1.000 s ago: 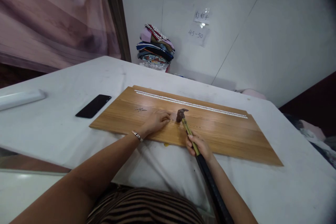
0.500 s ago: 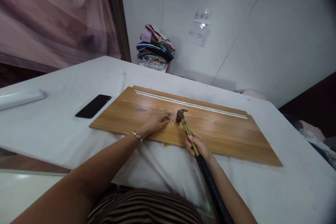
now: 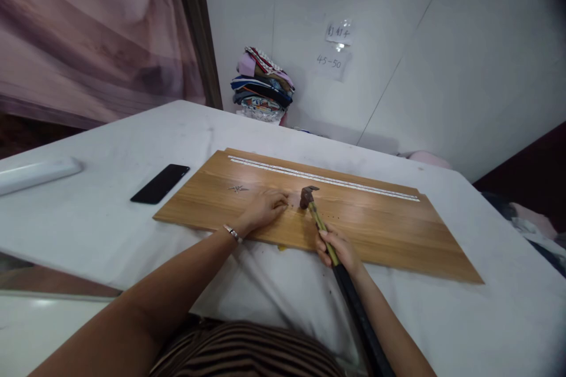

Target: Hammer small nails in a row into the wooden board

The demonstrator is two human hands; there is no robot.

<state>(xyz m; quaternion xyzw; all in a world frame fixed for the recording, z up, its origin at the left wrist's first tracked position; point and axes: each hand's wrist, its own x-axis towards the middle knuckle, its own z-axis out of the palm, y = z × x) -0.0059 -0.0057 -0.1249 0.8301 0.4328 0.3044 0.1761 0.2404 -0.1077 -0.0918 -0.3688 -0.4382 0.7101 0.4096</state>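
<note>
My right hand (image 3: 336, 247) grips a claw hammer (image 3: 319, 222) by its yellow and black handle, well up toward the head. The rusty head is low over the wooden board (image 3: 389, 230), just right of my left hand; contact with the board is unclear. My left hand (image 3: 267, 207) rests on the board with its fingers drawn together; whatever is between the fingertips is too small to make out. Several small dark nail heads or holes run in a row across the board near the hammer. A small pile of loose nails (image 3: 239, 188) lies left of my left hand.
Two white printed strips (image 3: 322, 178) run along the board's far side. A black phone (image 3: 160, 184) lies left of the board on the white-covered table (image 3: 101, 159). A white rounded object (image 3: 39, 174) is farther left. Folded clothes (image 3: 263, 85) are stacked against the wall.
The whole view has shifted slightly, so everything sits a little lower and farther right. Hands, hammer and board keep nearly the same places relative to each other.
</note>
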